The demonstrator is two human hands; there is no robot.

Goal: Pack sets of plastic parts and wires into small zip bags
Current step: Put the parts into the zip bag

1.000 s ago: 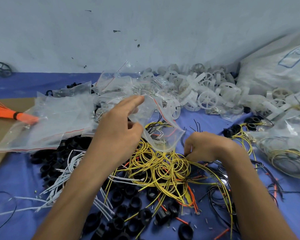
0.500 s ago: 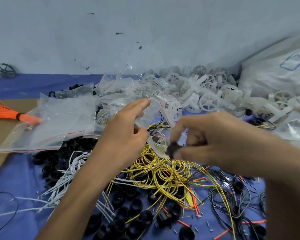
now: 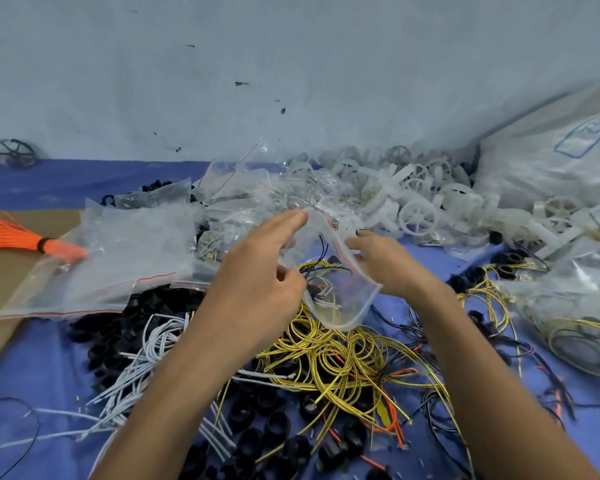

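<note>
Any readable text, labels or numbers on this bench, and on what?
Too blurred to read: the blue printed mark on the big white sack, far right.
Held zip bag: red seal line only, no text.
Nothing else carries readable text.

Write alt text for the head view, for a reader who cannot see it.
A person's left hand holds a small clear zip bag with the right hand at its red-lined mouth, above a tangle of yellow wires. Black plastic parts and white wires lie nearer on the blue cloth; white plastic wheels are heaped behind.
</note>
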